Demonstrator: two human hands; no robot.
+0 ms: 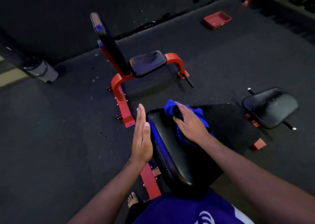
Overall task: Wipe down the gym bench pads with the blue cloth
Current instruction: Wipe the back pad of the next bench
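Right hand (pixel 190 123) presses blue cloth (pixel 192 119) flat on near bench pad (pixel 172 148), fingers straight. Left hand (pixel 142 138) flat, holding nothing, beside pad's left edge. Risk: bunched cloth slips from under palm; far pads missed.

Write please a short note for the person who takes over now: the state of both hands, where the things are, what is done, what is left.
Right hand: flat on the blue cloth, pressing it onto the near bench pad.
Left hand: open, fingers straight, beside the pad's left edge, holding nothing.
Done: cannot tell how much of this pad is wiped.
Left: finish this pad, then probably the seat pad to the right and the far bench.
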